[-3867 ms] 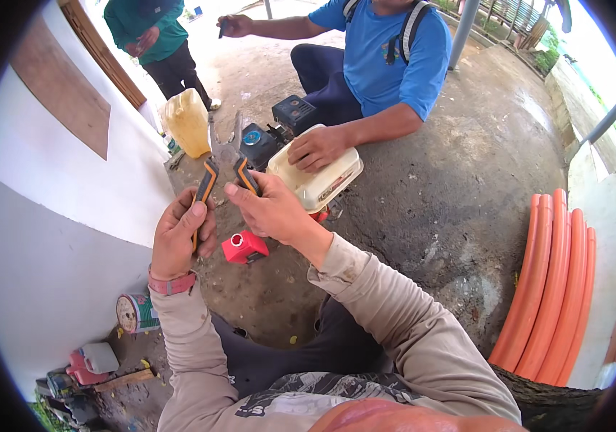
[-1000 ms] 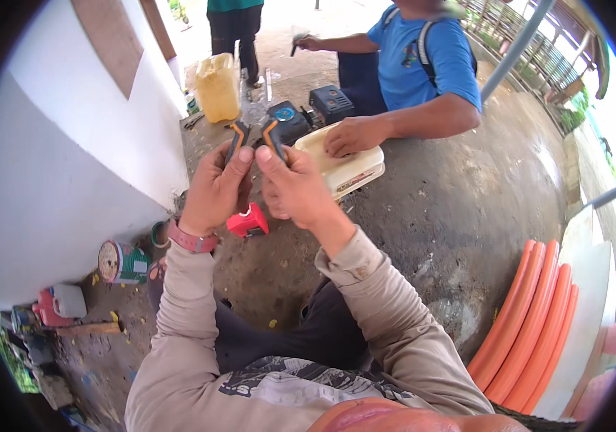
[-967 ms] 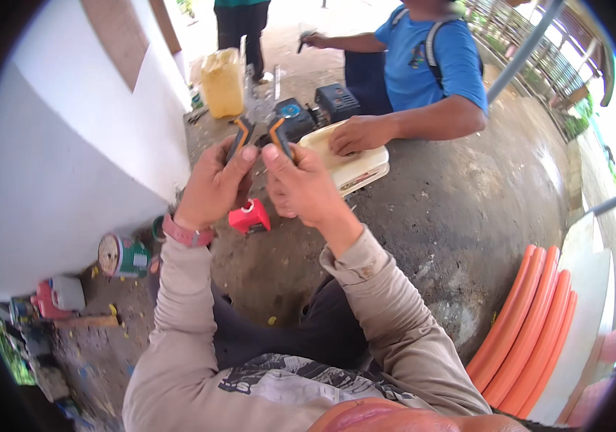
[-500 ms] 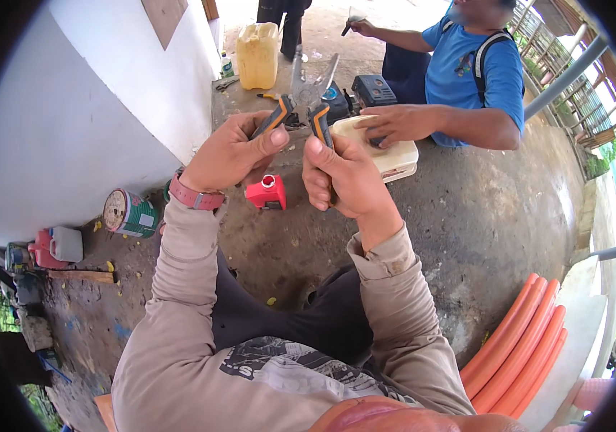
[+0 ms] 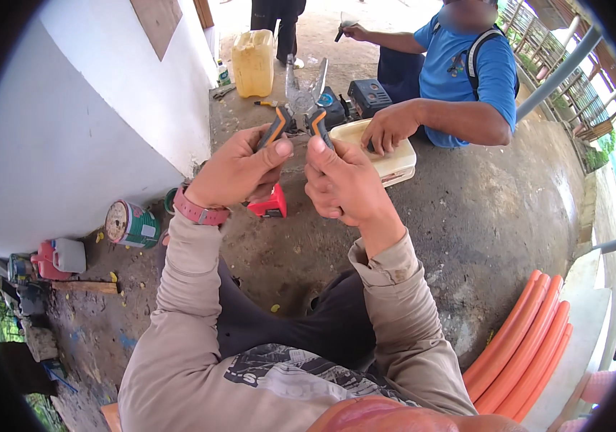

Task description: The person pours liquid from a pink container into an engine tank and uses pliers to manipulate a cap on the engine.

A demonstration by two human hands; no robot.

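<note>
Left hand raised; tool between hands.

Stained ground, a white wall, orange pipes and a jerrycan show an outdoor work yard.

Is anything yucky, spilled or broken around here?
Nothing big stands out. The green metal can by the wall has brown, rusty-looking blotches on top, and blue smears mark the floor, maybe old paint. The blades of the two-handled tool are too blurry to judge.
</note>
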